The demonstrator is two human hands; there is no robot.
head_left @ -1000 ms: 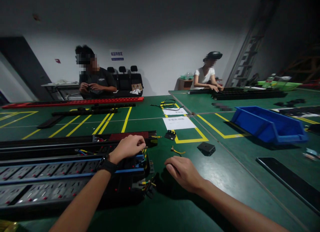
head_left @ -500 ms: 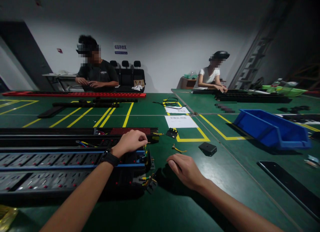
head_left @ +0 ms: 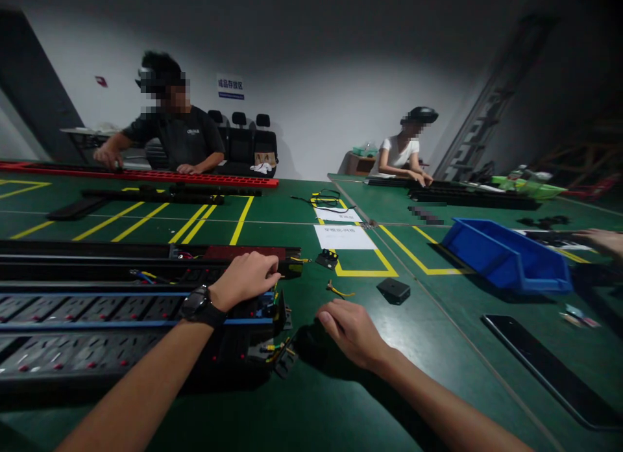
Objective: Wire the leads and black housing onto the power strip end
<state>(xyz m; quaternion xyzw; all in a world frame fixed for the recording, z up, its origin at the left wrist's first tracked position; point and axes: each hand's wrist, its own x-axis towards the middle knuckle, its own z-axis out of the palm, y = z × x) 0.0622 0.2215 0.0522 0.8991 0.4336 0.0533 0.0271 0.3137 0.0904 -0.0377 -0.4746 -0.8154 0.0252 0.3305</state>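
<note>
The left hand, with a watch at its wrist, lies over the right ends of the long black strips, fingers curled down; whether it grips anything there is hidden. The strips lie side by side on the near left of the green surface, with wires sticking out at the near strip's right end. The right hand is loosely curled just right of those ends, its palm turned out of sight, so I cannot tell if it holds something. Beyond it lie a yellow lead and, farther right, a black box. A blue bin stands to the far right, a dark slab nearer.
</note>
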